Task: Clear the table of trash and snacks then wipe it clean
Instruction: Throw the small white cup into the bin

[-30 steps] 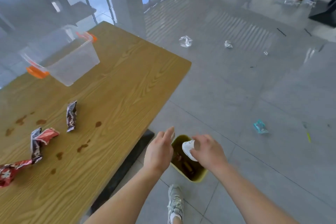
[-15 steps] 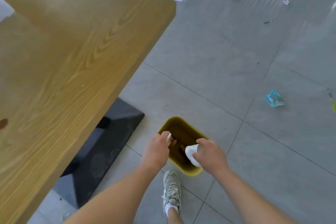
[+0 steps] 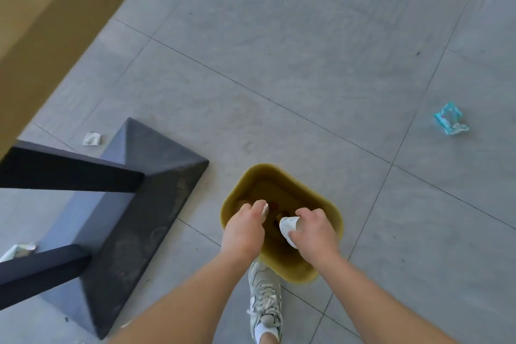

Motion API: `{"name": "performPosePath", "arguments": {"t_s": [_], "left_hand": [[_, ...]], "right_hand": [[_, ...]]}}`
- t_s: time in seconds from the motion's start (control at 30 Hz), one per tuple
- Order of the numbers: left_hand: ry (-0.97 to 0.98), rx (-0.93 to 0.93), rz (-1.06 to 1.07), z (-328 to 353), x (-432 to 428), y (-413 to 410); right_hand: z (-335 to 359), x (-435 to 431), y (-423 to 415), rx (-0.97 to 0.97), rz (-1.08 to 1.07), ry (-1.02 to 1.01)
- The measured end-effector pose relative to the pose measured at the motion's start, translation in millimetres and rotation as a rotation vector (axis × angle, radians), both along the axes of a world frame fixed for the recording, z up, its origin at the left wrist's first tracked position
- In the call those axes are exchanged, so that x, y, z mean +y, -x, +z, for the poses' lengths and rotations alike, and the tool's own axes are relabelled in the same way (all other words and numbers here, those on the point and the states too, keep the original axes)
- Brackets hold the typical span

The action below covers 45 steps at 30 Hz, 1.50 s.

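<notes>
Head view, bin: the small olive-yellow plastic waste bin with rounded corners (image 3: 331,211) stands on the grey tiled floor (image 3: 279,64), mouth facing up, just right of the dark pyramid-shaped table base (image 3: 145,190). Its long axis runs from upper left to lower right. Brown items lie at the bottom; I cannot tell what they are.

Head view, white cup: the crumpled white paper cup (image 3: 289,227) sits over the bin's mouth, long axis running from upper left to lower right. Which end is the open one I cannot tell.

Head view, right hand: my right hand (image 3: 315,234) is curled tight around the white cup, fingers over the top of it, thumb beneath.

Head view, left hand: my left hand (image 3: 244,229) is also over the bin's mouth, curled narrow, pinching a small pale scrap (image 3: 264,208) at the fingertips. What the scrap is I cannot tell.

Head view, hands together: the two hands are near each other but apart, a gap of open bin between them.

Head view, table: the wooden table top (image 3: 42,36) crosses the upper left corner, blurred.

Head view, floor litter: a crumpled light-blue wrapper (image 3: 449,119) lies well to the right of the bin; a small white scrap of paper (image 3: 91,139) lies beside the table base.

Head view, foot: my pale laced sneaker (image 3: 265,296) stands just below the bin's near edge.
</notes>
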State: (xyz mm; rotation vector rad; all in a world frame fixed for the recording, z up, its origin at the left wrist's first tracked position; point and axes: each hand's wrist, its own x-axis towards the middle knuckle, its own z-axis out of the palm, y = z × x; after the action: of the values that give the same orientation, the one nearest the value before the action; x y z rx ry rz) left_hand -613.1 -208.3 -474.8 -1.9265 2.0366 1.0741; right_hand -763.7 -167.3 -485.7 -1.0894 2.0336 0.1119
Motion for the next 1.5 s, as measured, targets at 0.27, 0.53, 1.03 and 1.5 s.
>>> {"name": "performPosePath", "arguments": {"t_s": [0.27, 0.53, 1.03, 1.5], "left_hand": [[0.05, -0.012, -0.003, -28.3, 0.7, 0.1], [0.096, -0.087, -0.144, -13.9, -2.2, -11.5], [0.185, -0.142, -0.246, 76.4, -12.8, -25.8], [0.372, -0.04, -0.147, 314.2, 1.2, -45.1]], "right_hand": [[-24.8, 5.6, 3.8, 0.009, -0.023, 0.058], [-14.0, 0.1, 6.2, 0.005, -0.002, 0.091], [67.7, -19.5, -10.5, 0.064, 0.177, 0.135], [306.3, -38.6, -31.5, 0.065, 0.182, 0.401]]}}
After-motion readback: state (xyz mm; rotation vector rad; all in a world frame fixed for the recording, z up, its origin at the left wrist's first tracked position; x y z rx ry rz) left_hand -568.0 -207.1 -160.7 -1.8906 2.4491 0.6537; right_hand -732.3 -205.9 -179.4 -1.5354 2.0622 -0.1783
